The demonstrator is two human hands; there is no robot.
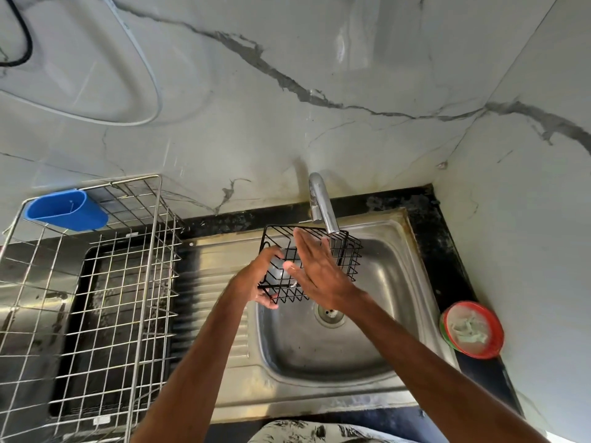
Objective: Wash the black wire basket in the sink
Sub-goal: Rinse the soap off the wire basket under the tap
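Observation:
The black wire basket (347, 255) is held tilted above the steel sink (377, 314), just under the chrome tap (321, 203). My left hand (259, 279) grips its near left corner, fingers curled around the wires. With straight fingers, my right hand (315, 270) lies flat across the basket's open top. Water seems to run inside the basket. The sink drain (329, 313) shows just below my right wrist.
A steel wire dish rack (105, 298) with a blue plastic holder (65, 210) stands on the drainboard at left. A red-rimmed round dish (471, 329) sits on the black counter at right. Marble-patterned walls (287, 107) close in behind and to the right.

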